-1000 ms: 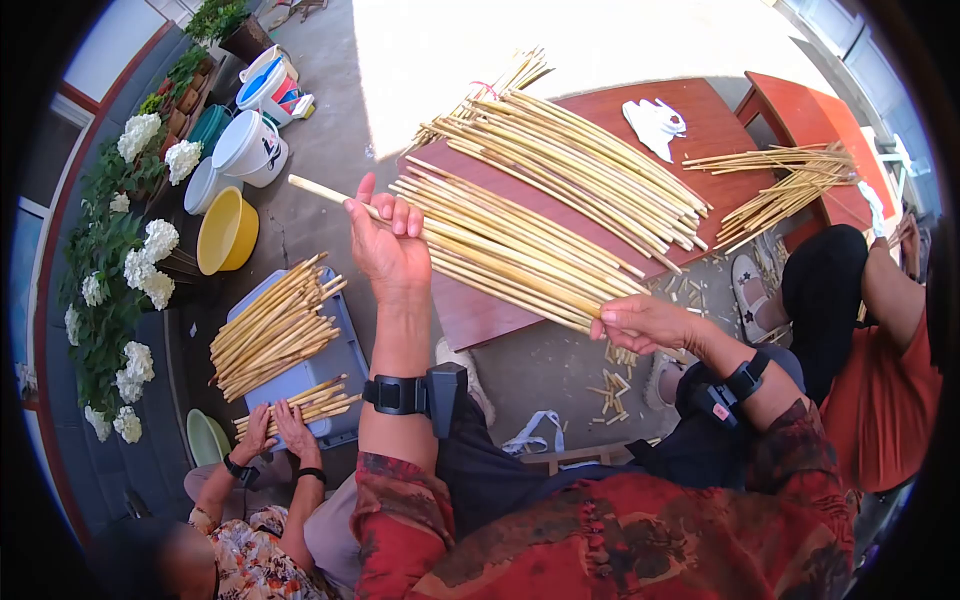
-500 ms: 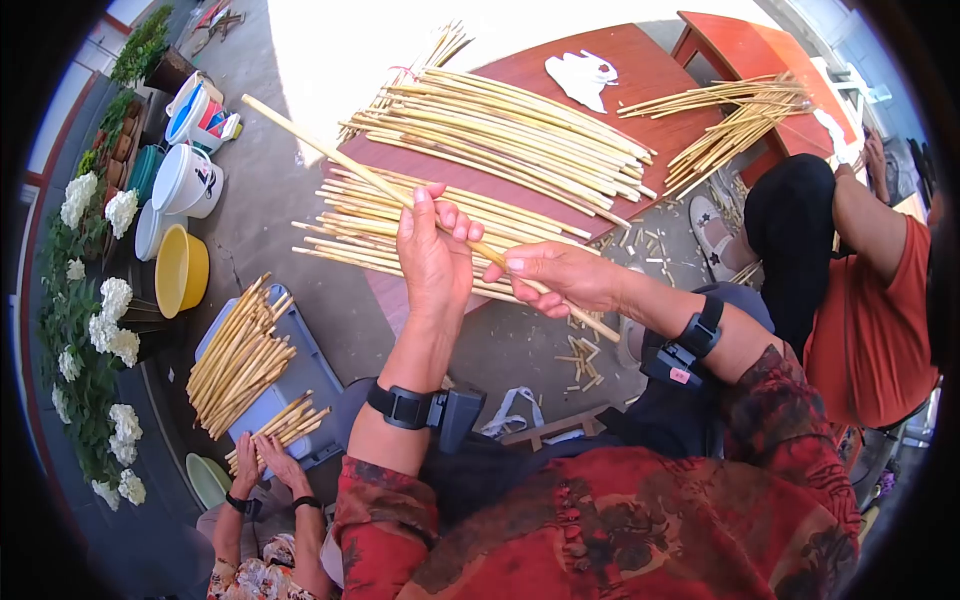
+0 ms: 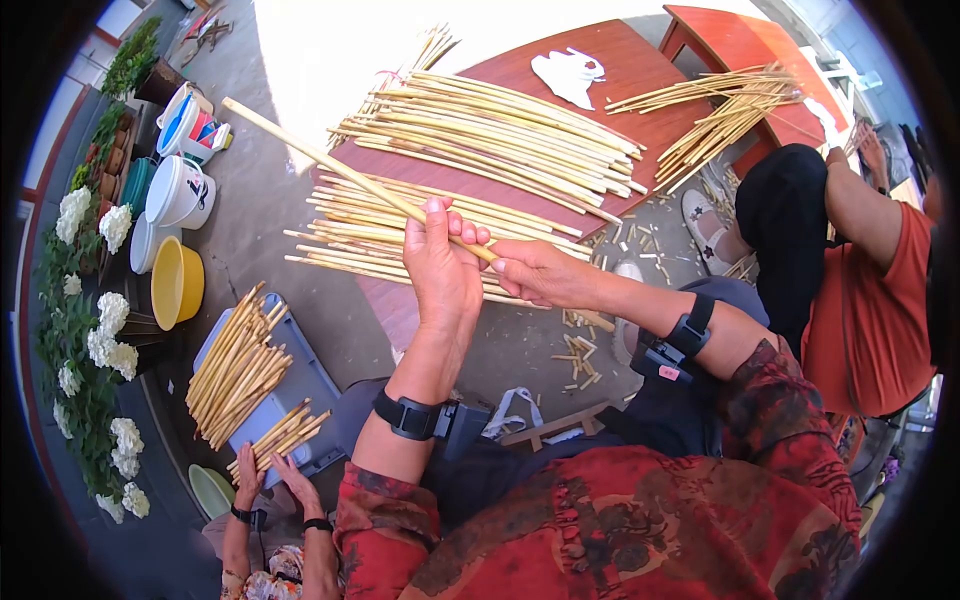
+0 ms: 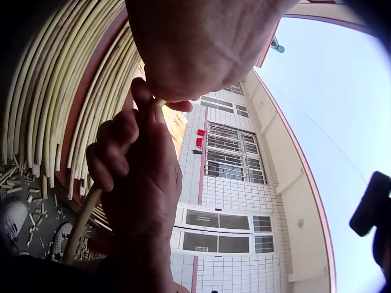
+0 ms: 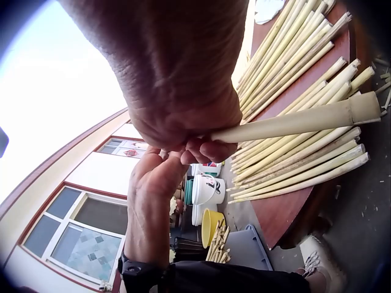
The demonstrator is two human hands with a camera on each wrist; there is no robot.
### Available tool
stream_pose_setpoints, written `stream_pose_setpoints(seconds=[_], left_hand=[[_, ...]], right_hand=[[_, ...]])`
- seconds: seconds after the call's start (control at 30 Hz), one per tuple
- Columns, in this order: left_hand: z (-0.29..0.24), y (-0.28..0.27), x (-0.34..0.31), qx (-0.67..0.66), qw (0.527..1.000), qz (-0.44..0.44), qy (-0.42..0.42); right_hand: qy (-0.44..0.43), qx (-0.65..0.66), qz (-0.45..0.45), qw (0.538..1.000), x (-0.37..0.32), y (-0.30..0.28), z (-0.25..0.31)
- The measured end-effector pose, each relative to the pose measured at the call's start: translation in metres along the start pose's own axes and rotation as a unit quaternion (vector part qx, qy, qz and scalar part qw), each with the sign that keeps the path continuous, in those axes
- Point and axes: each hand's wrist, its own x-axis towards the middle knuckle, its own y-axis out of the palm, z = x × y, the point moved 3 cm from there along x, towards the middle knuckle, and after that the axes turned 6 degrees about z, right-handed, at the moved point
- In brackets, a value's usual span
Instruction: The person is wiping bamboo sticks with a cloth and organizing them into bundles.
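A long, pale yellow cane stick (image 3: pixel 310 150) slants across the head view, its thin far end pointing up and left. My left hand (image 3: pixel 445 265) grips it around the middle, thumb along the stick. Right beside it, my right hand (image 3: pixel 548 273) holds the same stick with curled fingers, the two hands meeting. In the right wrist view the thick end of the stick (image 5: pixel 293 125), with a joint ring near its tip, juts out past my right hand (image 5: pixel 211 146). Beneath the hands lie a lower row of sticks (image 3: pixel 390 235) and an upper row (image 3: pixel 500 130) on a red-brown table (image 3: pixel 640 60).
At left, another person's hands (image 3: pixel 265 475) rest at a small pile of sticks on a blue-grey tray (image 3: pixel 325 380). Buckets (image 3: pixel 180 195) and a yellow basin (image 3: pixel 178 285) stand behind. Cut pieces (image 3: pixel 578 360) litter the floor; a person in orange (image 3: pixel 865 310) sits at right.
My right hand has slid left along the stick from near its lower end up to my left hand. The stick now stands apart from the row below, and the whole view has shifted.
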Motion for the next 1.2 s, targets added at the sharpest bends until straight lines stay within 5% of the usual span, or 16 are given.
stream_pose_setpoints(seconds=[0.3, 1.2], left_hand=[[-0.046, -0.019, 0.014, -0.006, 0.999, -0.016, 0.052], [-0.036, -0.015, 0.01, -0.046, 0.998, -0.028, 0.044]], right_hand=[[0.054, -0.005, 0.013, 0.998, -0.006, 0.003, 0.0], [0.072, 0.089, 0.042, 0.993, -0.012, 0.011, -0.011]])
